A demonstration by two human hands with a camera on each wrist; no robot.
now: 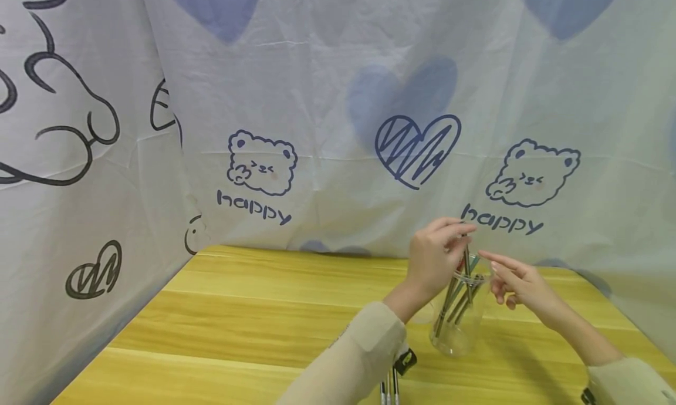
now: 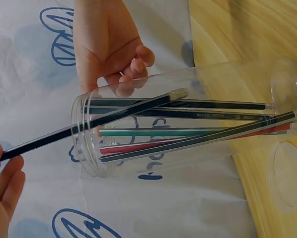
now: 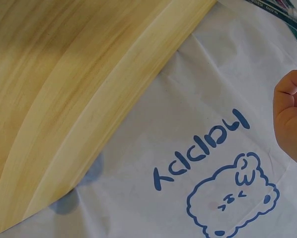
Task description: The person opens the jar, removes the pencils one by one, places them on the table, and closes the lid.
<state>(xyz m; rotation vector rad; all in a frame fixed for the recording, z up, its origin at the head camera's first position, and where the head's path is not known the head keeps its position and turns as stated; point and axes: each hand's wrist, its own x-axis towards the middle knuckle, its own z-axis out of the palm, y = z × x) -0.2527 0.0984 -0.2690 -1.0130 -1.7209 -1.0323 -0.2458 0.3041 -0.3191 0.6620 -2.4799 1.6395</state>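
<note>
My left hand [image 1: 434,255] pinches the upper end of a dark pencil [image 2: 44,141]. That pencil slants through the mouth of a clear plastic jar [image 2: 213,82], its lower end inside. Several other pencils lean within the jar, among them a green pencil [image 2: 138,132] and a red pencil [image 2: 121,148]; the others are dark. My right hand [image 1: 525,287] is at the right of the jar's mouth, index finger stretched toward the rim and other fingers loosely bent. Whether it touches the rim is hard to tell. The right wrist view catches only part of this hand [image 3: 293,114].
A clear round lid [image 2: 290,173] lies on the wooden table [image 1: 237,311] beside the jar. Several thin dark sticks [image 1: 389,390] lie near the front, partly under my left sleeve. A printed white cloth [image 1: 327,100] hangs behind the table and along its left.
</note>
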